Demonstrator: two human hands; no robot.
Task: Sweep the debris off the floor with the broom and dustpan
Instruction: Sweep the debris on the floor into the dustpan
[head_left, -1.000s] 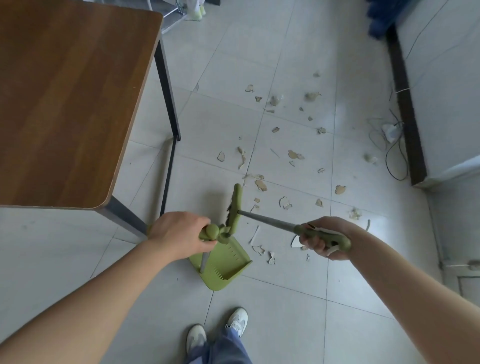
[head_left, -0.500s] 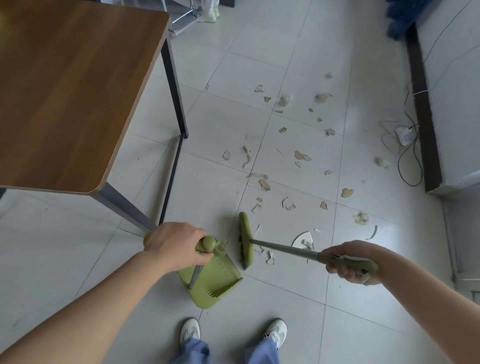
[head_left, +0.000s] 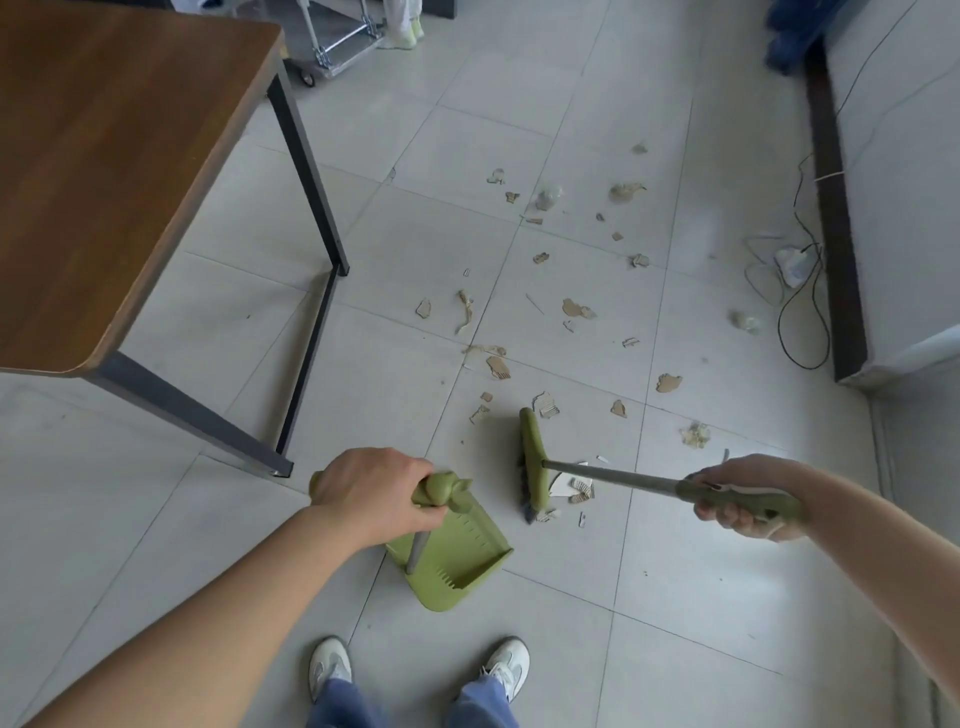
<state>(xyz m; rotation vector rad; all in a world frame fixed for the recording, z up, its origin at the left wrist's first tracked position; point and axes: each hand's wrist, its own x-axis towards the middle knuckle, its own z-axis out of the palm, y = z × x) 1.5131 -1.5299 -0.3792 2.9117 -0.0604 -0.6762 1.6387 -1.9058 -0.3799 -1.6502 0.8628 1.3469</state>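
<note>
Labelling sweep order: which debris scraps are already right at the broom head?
The white shard and small cardboard bits lying against the broom head, under its handle. Every other scrap lies farther out across the tiles, clear of the broom.

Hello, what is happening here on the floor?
A person is sweeping. The left hand holds the handle of a green dustpan resting on the tiles; the right hand holds a green broom, its head down beside a few scraps near the pan's mouth. The pan looks empty, and most cardboard and paper debris still lies scattered farther ahead.

Pale tiled floor (head_left: 519, 119); wooden table (head_left: 104, 171) at left.
</note>
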